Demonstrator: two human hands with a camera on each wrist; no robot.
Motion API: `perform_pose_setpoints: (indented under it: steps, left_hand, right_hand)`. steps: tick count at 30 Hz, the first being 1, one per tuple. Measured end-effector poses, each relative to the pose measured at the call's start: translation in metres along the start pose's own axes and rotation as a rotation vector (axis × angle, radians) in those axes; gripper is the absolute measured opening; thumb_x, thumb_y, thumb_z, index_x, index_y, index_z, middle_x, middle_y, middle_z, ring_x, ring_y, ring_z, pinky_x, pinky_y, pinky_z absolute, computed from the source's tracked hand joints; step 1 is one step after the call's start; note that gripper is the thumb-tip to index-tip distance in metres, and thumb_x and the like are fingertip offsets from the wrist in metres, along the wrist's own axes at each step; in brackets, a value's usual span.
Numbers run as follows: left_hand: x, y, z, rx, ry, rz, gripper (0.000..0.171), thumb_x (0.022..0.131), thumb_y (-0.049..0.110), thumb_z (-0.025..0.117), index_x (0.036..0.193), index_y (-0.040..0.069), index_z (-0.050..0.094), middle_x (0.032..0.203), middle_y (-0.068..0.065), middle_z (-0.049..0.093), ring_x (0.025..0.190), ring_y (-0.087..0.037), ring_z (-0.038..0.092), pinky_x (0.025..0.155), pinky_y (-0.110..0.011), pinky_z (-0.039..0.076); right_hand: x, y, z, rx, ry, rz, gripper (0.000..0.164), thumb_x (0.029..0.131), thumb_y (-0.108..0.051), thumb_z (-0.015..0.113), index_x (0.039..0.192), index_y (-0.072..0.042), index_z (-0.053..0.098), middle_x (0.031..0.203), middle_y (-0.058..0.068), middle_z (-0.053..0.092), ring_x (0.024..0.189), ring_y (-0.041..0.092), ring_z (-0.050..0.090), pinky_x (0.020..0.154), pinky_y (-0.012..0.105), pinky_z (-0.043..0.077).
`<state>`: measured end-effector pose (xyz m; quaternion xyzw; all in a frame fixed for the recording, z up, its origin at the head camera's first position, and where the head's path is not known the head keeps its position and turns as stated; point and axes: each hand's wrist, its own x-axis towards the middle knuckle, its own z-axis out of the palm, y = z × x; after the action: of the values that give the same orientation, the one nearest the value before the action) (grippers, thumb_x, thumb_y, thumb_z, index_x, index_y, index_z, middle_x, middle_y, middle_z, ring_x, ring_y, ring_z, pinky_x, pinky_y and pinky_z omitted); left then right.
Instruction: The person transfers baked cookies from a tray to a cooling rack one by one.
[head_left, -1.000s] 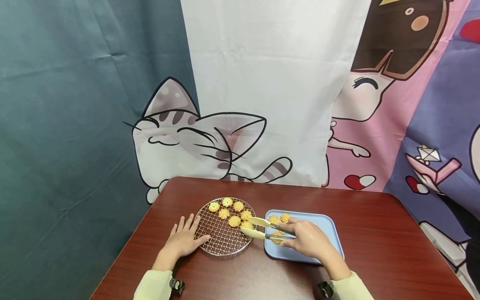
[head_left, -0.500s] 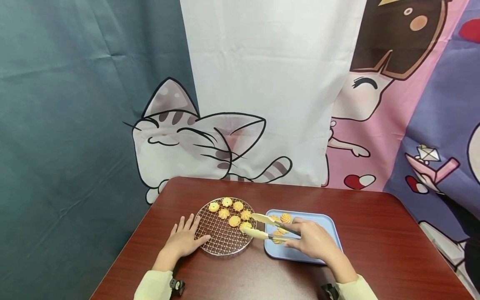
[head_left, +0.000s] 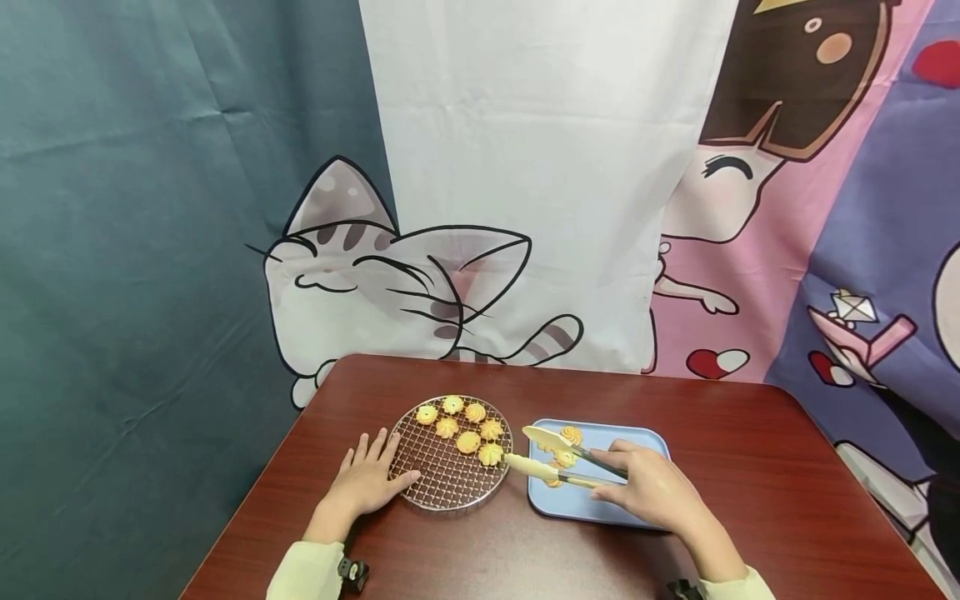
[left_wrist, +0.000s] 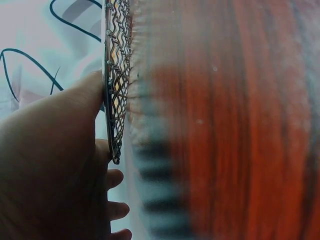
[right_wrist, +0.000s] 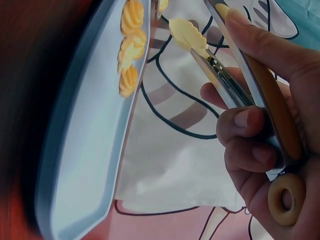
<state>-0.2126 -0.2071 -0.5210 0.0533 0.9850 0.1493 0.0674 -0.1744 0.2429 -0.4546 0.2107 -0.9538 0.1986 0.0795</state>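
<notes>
My right hand [head_left: 651,487] grips a pair of tongs [head_left: 551,439] with cream tips; the tips are spread and hold nothing. The tongs hover over the left part of a blue tray [head_left: 618,511], where several piped cookies [head_left: 572,435] lie, partly hidden by the tongs. In the right wrist view, fingers curl round the tongs' handle [right_wrist: 272,100]. My left hand [head_left: 363,477] lies with spread fingers at the left rim of a round wire rack [head_left: 435,479]. Several swirled cookies [head_left: 468,442] sit on its back and right parts. The left wrist view shows the rack [left_wrist: 118,75] edge-on beside the thumb.
Rack and tray stand side by side on a dark red wooden table [head_left: 510,550], a narrow gap between them. Behind the table hangs a curtain [head_left: 555,167] printed with a cat and other cartoon figures.
My right hand draws the tongs rightward, from the cookie at the rack's right edge back over the tray. That cookie stays on the rack, now in plain sight. My left hand keeps its place.
</notes>
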Motion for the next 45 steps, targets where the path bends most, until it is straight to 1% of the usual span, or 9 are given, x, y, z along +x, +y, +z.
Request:
perform_pose_setpoints:
  steps: [5,12,17,20,25,32,40,45]
  left_hand:
    - [0.0,0.001,-0.001,-0.003,0.001,0.005,0.091,0.096,0.067,0.051,0.16,0.006,0.029,0.166,-0.021,0.02,0.152,-0.05,0.01,0.119,-0.068,0.01]
    - [-0.001,0.001,0.0,-0.012,0.006,0.004,0.091,0.096,0.066,0.052,0.16,0.006,0.029,0.166,-0.022,0.02,0.151,-0.051,0.01,0.118,-0.069,0.011]
    - [-0.001,0.0,0.0,-0.014,0.006,0.001,0.091,0.095,0.066,0.053,0.16,0.006,0.03,0.166,-0.022,0.021,0.151,-0.052,0.011,0.118,-0.069,0.011]
    - [-0.001,-0.001,0.001,-0.013,0.006,0.002,0.091,0.095,0.067,0.052,0.16,0.007,0.029,0.166,-0.022,0.021,0.151,-0.051,0.01,0.118,-0.07,0.011]
    - [-0.001,-0.001,0.001,-0.01,0.009,0.003,0.091,0.095,0.067,0.052,0.16,0.007,0.03,0.166,-0.022,0.021,0.151,-0.052,0.01,0.118,-0.07,0.011]
    - [-0.002,0.0,-0.001,-0.013,0.009,0.002,0.091,0.095,0.066,0.053,0.16,0.007,0.029,0.166,-0.022,0.02,0.151,-0.052,0.01,0.118,-0.07,0.011]
    - [-0.005,-0.001,-0.001,-0.021,0.009,0.002,0.092,0.095,0.066,0.053,0.161,0.006,0.027,0.166,-0.023,0.02,0.151,-0.052,0.01,0.118,-0.07,0.01]
    - [-0.006,-0.001,0.0,-0.023,0.01,0.003,0.094,0.095,0.067,0.053,0.161,0.006,0.027,0.166,-0.023,0.02,0.151,-0.053,0.01,0.118,-0.07,0.01]
  right_hand:
    - [-0.01,0.007,-0.005,-0.017,0.004,0.04,0.051,0.074,-0.037,0.09,0.121,-0.025,0.077,0.091,-0.023,0.057,0.073,0.0,0.049,0.056,0.022,0.04]
    - [-0.024,0.017,-0.009,-0.017,-0.014,0.025,0.05,0.076,-0.039,0.088,0.122,-0.023,0.076,0.093,-0.017,0.059,0.074,0.002,0.05,0.058,0.022,0.039]
    - [-0.033,0.021,-0.01,-0.017,-0.013,0.024,0.05,0.076,-0.038,0.088,0.122,-0.022,0.077,0.092,-0.017,0.059,0.073,0.002,0.049,0.058,0.022,0.039]
    - [-0.037,0.022,-0.009,-0.019,-0.01,0.044,0.051,0.075,-0.038,0.089,0.121,-0.022,0.077,0.09,-0.019,0.056,0.072,0.001,0.049,0.058,0.021,0.038]
    - [-0.044,0.024,-0.009,-0.016,-0.037,0.074,0.052,0.075,-0.04,0.088,0.123,-0.022,0.076,0.09,-0.018,0.057,0.074,0.001,0.049,0.059,0.02,0.038]
    - [-0.051,0.026,-0.009,-0.023,-0.07,0.118,0.055,0.074,-0.045,0.088,0.123,-0.023,0.076,0.091,-0.015,0.057,0.074,0.0,0.048,0.06,0.021,0.038]
    - [-0.053,0.027,-0.005,-0.037,-0.052,0.092,0.053,0.073,-0.045,0.087,0.121,-0.023,0.077,0.091,-0.016,0.058,0.073,-0.002,0.046,0.059,0.021,0.038]
    - [-0.052,0.024,-0.003,-0.053,-0.042,0.088,0.052,0.073,-0.043,0.088,0.121,-0.025,0.077,0.091,-0.017,0.059,0.073,0.0,0.049,0.059,0.022,0.039]
